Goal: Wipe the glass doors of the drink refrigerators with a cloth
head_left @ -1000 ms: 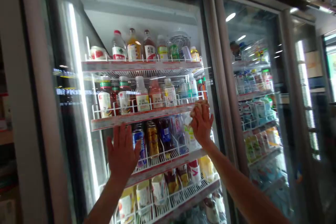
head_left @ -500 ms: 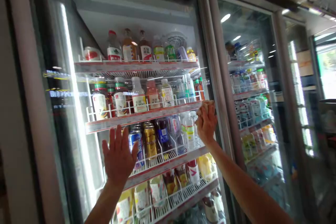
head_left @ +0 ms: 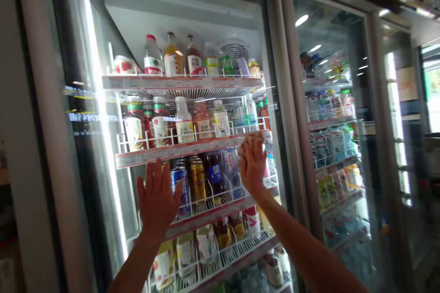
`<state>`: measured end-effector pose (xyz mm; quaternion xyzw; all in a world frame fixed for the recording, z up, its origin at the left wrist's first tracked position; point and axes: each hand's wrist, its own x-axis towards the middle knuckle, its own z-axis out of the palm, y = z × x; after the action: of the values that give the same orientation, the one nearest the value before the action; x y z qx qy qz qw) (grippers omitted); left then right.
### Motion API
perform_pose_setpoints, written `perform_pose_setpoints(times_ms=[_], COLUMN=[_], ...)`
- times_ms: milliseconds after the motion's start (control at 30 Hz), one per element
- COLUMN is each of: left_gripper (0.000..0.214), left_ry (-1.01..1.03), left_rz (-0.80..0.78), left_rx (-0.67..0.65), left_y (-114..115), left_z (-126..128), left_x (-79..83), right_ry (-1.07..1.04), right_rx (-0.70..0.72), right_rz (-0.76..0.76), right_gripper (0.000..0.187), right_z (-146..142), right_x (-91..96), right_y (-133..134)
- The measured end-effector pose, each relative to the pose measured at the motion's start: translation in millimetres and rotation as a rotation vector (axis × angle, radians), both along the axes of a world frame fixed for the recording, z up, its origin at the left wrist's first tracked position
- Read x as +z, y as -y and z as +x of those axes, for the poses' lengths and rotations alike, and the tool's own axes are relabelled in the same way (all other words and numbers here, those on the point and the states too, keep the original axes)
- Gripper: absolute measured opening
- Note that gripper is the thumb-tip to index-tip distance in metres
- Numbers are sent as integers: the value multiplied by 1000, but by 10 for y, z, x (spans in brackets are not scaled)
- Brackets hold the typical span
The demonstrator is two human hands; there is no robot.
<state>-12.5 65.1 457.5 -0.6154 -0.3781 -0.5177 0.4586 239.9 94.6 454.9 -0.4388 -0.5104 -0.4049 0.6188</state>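
A glass fridge door (head_left: 192,9) fills the middle of the head view. My left hand (head_left: 157,197) is raised flat against or just before the glass, fingers spread, holding nothing. To its right, my right hand (head_left: 253,165) presses a pale, crumpled cloth (head_left: 246,141) to the glass, its fingers bent over it. Behind the glass stand drinks on white wire shelves: a gold can (head_left: 198,181) and a blue can (head_left: 180,183) lie between the hands in view. The palm side of both hands is hidden.
The door's grey metal frame (head_left: 288,100) runs upright to the right of my right hand. Beyond it a second glass door (head_left: 330,27) covers more shelves of bottles. At the left stands a wide grey frame post (head_left: 37,123). A light strip (head_left: 103,114) glows inside.
My right hand has slid left across the glass with the cloth, away from the door frame. The left hand stays nearly in place, and the view has shifted slightly.
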Motion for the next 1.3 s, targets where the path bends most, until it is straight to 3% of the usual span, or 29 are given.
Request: perform_pose_setpoints(times_ms=[100,167,233,333,400,467,600,667,733,800,867,933,1067,1133,1233,1300], left_gripper=[70,70,70,69,69,69,69,70,70,70,70,69,70,70,71,72], left_ry=[0,-11,-15,-8,11,25,9,-3,-3,5,8,7,-19,-45,-63,-61], left_rz=[3,8,9,13,17,12,-5,2,8,-1,-11,-13,1,15,35,52], left_rx=[10,24,31,26,23,13,-11,-6,-1,-5,-14,-13,15,28,64,83], left_y=[1,4,5,-1,-8,-10,0,3,2,-1,-3,-2,9,12,8,2], left_z=[-21,-34,-33,-2,22,32,3,-10,-6,13,31,33,-13,-33,-27,-10], left_x=[2,4,1,-10,-16,-22,-28,-31,-36,-41,-42,-39,-37,-44,-59,-66], right_ry=[363,472,366,3,-155,-126,320,456,362,135,-5,55,386,388,176,47], right_rx=[64,75,42,-32,-50,-18,97,114,89,47,27,53,117,91,36,34], right_rz=[-53,-77,-70,-38,-25,-33,-92,-110,-86,-19,17,2,-33,-38,-6,34], right_gripper=[49,47,48,50,51,52,53,52,52,54,55,55,48,48,52,54], right_z=[-436,-463,-190,411,592,468,-145,-233,-116,34,29,-169,-517,-386,-16,56], right_x=[-32,-66,-92,-123,-173,-275,-478,-482,-418,-320,-231,-186,-190,-195,-189,-192], right_y=[99,124,79,-59,-103,-62,121,150,118,56,12,21,107,101,24,-4])
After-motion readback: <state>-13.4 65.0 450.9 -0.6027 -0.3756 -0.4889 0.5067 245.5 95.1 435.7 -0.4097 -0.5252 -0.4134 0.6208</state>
